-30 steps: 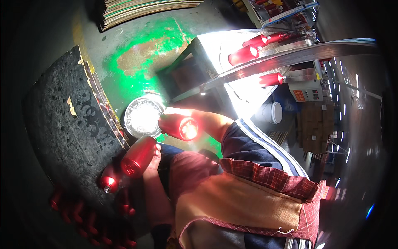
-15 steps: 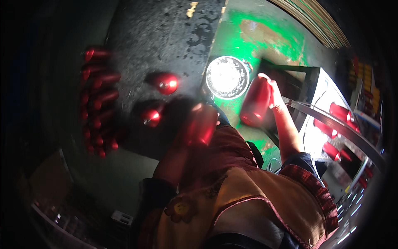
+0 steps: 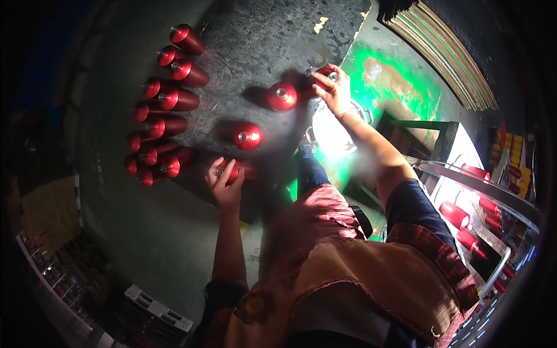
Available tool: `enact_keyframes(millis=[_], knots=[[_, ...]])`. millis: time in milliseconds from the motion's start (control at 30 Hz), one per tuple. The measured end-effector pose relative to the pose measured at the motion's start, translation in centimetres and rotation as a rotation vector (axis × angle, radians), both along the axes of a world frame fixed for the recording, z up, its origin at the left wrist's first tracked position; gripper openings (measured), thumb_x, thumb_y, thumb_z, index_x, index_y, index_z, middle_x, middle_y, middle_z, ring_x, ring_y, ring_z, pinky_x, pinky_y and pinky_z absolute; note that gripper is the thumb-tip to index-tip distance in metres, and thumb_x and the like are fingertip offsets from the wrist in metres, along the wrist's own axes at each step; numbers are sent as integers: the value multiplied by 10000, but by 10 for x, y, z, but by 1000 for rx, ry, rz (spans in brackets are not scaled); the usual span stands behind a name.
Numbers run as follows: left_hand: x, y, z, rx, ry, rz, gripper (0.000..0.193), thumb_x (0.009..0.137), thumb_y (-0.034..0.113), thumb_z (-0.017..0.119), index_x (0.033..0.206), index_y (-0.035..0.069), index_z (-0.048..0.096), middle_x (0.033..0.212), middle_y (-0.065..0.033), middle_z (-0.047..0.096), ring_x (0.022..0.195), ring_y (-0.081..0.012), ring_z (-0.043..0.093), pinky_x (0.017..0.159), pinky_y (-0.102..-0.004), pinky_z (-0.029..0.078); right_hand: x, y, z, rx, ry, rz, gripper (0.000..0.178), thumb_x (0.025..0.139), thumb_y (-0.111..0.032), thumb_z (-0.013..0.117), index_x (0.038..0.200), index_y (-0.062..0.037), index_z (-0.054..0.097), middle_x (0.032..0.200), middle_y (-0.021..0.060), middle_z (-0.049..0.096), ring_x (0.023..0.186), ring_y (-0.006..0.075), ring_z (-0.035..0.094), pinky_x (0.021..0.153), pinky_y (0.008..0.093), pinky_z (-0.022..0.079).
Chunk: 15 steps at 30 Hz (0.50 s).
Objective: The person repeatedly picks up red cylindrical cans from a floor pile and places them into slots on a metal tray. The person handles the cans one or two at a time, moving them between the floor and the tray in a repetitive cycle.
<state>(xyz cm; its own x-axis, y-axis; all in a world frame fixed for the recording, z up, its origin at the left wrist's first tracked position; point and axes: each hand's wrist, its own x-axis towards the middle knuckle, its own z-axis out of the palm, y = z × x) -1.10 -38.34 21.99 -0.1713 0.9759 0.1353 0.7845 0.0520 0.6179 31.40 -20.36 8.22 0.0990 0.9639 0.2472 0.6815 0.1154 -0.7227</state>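
My left hand [image 3: 222, 181] grips a red thread cone [image 3: 233, 172] and sets it down on the dark mat [image 3: 249, 46]. My right hand [image 3: 335, 90] holds another red cone [image 3: 325, 74] at the mat's right edge. Two more red cones stand upright between my hands, one [image 3: 282, 96] near my right hand, one [image 3: 248, 136] above my left. Several red cones [image 3: 165, 124] stand in rows at the mat's left side.
A bright round metal object [image 3: 333, 130] glares on the green-painted floor [image 3: 400, 87] under my right arm. A stack of boards [image 3: 447, 52] lies at the upper right. A metal rack [image 3: 481, 203] with more red cones is at the right. Dark shelving [image 3: 58, 278] lies at lower left.
The view has swung toward the mat. Both hands have carried their red cones from near my body down to the mat, left cone low, right cone at the mat's right edge.
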Motion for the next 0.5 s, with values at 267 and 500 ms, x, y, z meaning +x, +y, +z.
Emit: enact_keyframes(millis=[267, 500], knots=[[-10, 0, -28, 142, 292, -39, 239, 721, 107, 797, 927, 228, 777, 1195, -27, 614, 1108, -275, 535, 931, -398, 433, -4, 8, 23, 113, -41, 241, 405, 704, -98, 799, 1065, -274, 750, 1217, 74, 537, 1164, 293, 475, 1008, 394, 431], [5, 35, -26, 97, -210, 56, 172, 825, -68, 678, 947, 33, 746, 1033, -47, 639, 693, -84, 603, 579, -198, 468, -13, 61, 17, 24, 426, 558, 195, 787, 39, 708, 915, -103, 743, 1113, 58, 553, 944, 172, 601, 800, 290, 508]])
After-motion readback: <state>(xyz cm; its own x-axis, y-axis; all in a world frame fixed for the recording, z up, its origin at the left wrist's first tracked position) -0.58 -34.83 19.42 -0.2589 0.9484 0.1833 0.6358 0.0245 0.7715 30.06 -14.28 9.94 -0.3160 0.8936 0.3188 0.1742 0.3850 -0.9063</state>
